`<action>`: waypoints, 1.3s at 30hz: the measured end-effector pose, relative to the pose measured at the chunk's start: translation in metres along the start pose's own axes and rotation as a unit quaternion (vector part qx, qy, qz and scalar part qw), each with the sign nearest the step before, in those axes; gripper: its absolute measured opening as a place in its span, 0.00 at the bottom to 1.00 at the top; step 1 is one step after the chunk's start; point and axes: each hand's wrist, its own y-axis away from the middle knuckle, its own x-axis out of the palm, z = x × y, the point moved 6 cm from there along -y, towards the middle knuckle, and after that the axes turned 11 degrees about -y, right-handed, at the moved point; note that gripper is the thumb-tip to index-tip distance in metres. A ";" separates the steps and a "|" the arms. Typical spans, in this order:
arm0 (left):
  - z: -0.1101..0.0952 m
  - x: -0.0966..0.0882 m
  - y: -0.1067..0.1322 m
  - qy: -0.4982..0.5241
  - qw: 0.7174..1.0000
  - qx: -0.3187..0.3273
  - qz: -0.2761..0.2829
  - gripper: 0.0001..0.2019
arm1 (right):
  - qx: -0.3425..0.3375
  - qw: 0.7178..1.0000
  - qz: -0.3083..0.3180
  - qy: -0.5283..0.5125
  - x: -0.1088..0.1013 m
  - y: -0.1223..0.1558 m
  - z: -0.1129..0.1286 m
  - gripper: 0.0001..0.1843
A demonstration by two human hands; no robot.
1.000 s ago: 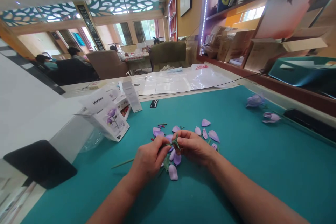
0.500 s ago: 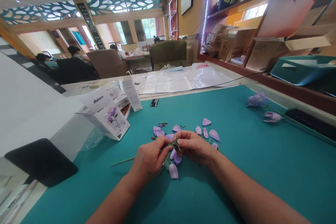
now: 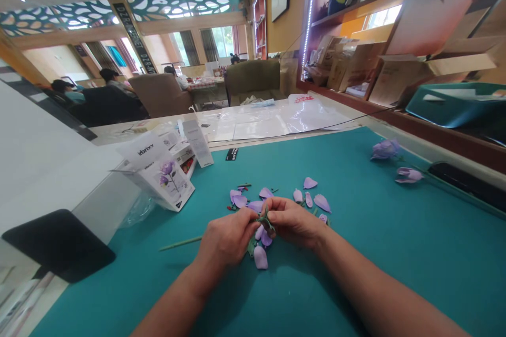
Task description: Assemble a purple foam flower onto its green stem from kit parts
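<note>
Teal mat (image 3: 395, 253): beneath both hands; near edge cut off.
Flower-print box (image 3: 174, 181): one, left of and beyond the grip.
Left hand (image 3: 227, 236): grip closed around green stem (image 3: 181, 244); stem's middle hidden by the hand.
Right hand (image 3: 294, 221): grip pinching green part (image 3: 269, 225); outline hard to make out.
Flower heads (image 3: 385, 149): two, well right of the grip.
Purple pieces (image 3: 310, 184): five just right of the grip; others beneath overlap, uncountable.

The petals (image 3: 261, 258) are lilac, the stem (image 3: 181, 244) green.
</note>
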 end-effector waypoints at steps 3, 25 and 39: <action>-0.001 0.000 0.000 -0.018 1.000 0.008 -0.009 0.16 | 0.002 1.000 0.004 0.000 0.001 0.000 -0.001 0.17; -0.001 0.003 0.002 -0.042 0.998 0.031 -0.022 0.17 | 0.029 0.999 0.010 -0.029 0.007 0.001 -0.007 0.20; 0.002 0.008 0.000 0.088 0.991 -0.049 0.083 0.09 | -0.008 1.000 -0.018 -0.002 0.000 0.000 -0.002 0.17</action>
